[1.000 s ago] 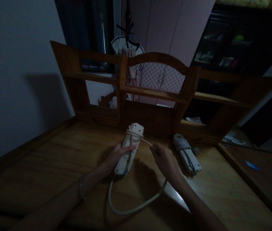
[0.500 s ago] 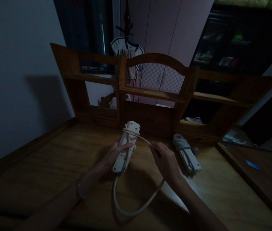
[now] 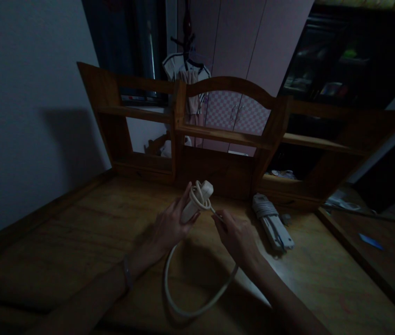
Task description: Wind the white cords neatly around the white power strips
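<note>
So the strip [image 3: 188,212] got flipped: half a second ago its broad back showed, now it's turned and looks way shorter. It's in front of the shelf [image 3: 225,135]'s middle, left hand [image 3: 169,228] wrapped round it. Right hand [image 3: 237,236] still pinches the cord [image 3: 197,313]. Other strip [image 3: 274,229] hasn't budged, near the shelf's right side.

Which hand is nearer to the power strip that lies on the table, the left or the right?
Right. The right hand is just left of the lying power strip, pinching a cord; the left hand is farther left, gripping another power strip.
</note>
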Demonstrator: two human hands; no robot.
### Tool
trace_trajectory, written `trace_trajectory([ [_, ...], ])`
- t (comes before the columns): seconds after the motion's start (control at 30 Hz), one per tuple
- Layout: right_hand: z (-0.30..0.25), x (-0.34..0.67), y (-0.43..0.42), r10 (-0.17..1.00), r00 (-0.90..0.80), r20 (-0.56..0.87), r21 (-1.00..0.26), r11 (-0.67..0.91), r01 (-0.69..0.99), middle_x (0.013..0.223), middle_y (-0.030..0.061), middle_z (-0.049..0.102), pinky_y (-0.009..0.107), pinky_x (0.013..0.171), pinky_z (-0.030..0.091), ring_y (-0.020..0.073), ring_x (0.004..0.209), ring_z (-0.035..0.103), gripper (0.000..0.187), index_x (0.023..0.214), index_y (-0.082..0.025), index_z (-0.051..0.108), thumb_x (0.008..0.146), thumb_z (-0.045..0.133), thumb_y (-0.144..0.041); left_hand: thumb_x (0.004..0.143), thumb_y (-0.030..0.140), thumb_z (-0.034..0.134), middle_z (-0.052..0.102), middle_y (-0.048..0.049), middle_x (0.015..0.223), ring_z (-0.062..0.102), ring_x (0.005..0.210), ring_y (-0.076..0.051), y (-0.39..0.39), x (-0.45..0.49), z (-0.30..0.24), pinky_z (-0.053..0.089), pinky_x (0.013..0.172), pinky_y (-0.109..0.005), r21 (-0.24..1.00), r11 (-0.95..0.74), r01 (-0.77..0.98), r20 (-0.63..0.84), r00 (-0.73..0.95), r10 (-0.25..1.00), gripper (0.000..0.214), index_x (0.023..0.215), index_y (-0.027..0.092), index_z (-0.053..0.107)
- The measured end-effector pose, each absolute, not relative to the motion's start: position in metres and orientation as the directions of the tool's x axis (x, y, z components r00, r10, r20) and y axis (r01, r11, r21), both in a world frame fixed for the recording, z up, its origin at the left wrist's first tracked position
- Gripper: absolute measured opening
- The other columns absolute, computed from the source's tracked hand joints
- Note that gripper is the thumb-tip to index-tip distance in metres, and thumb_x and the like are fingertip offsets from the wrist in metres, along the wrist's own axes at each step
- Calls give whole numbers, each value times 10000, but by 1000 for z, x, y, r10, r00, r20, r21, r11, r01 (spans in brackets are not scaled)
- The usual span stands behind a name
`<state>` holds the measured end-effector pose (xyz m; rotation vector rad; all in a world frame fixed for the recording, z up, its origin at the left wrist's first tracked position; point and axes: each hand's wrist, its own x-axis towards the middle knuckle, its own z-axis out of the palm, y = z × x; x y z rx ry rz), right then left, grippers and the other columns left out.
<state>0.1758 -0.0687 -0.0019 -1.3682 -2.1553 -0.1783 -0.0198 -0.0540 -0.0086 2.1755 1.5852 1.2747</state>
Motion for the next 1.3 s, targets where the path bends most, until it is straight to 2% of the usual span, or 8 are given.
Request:
trace_trajectory([
  [0.2,-10,162,-74,813,-330,480,-322,513,796,822,57,675,245,587,362,184,687,634,183,1025,-172,570,939,411,-199,878,376,533,548,-103,1264,598,1020,-260,-54,-17,-13,459,800,-318,489,-367,791,546,51,836,769,1490,285,77],
  [0.37,-16,161,-73,805,-309,507,-419,544,728,895,68,678,247,652,406,192,766,645,223,1099,-180,556,936,404,-187,854,341,567,574,-92,1128,588,900,-254,-58,-14,-14,453,743,-330,305,-278,911,533,79,842,779,1487,288,115],
  [0.47,-19,160,-72,816,-309,489,-437,535,723,886,59,674,250,653,407,193,757,641,234,1108,-189,561,926,413,-174,861,293,552,563,-85,1074,563,908,-244,-59,-13,-15,447,783,-340,229,-297,927,532,136,836,743,1483,289,144],
  [0.63,-18,156,-75,828,-269,491,-509,524,683,870,43,675,239,637,402,185,748,638,214,1062,-203,573,906,434,-154,888,302,523,536,-76,1092,546,935,-222,-57,-12,-18,457,789,-319,274,-364,890,538,172,825,730,1485,295,102],
  [0.83,-14,155,-78,842,-253,475,-607,523,598,813,32,673,222,601,398,163,694,632,181,1006,-196,595,901,454,-153,795,588,567,542,-101,1095,554,926,-254,-57,-16,-17,464,767,-344,242,-358,902,545,178,819,871,1481,260,141],
  [0.97,-12,152,-81,857,-282,433,-669,514,536,779,30,666,217,585,401,153,673,627,163,979,-189,603,918,452,-188,826,568,537,547,-116,1127,561,963,-267,-59,-17,-16,461,752,-338,240,-313,919,557,134,819,797,1468,256,181],
  [1.07,-10,150,-82,864,-306,399,-718,502,482,746,12,664,215,588,424,141,649,628,192,1055,-189,589,920,452,-189,850,540,519,559,-121,1107,575,935,-275,-59,-18,-15,458,723,-347,215,-272,938,559,110,822,710,1442,257,251],
  [1.3,-5,149,-85,815,-435,383,-717,559,417,953,32,665,232,645,481,139,740,622,446,1270,-216,471,835,511,-125,795,487,622,562,-120,1175,603,942,-280,-55,-25,-14,468,734,-333,237,-254,938,589,69,805,796,1444,258,222],
])
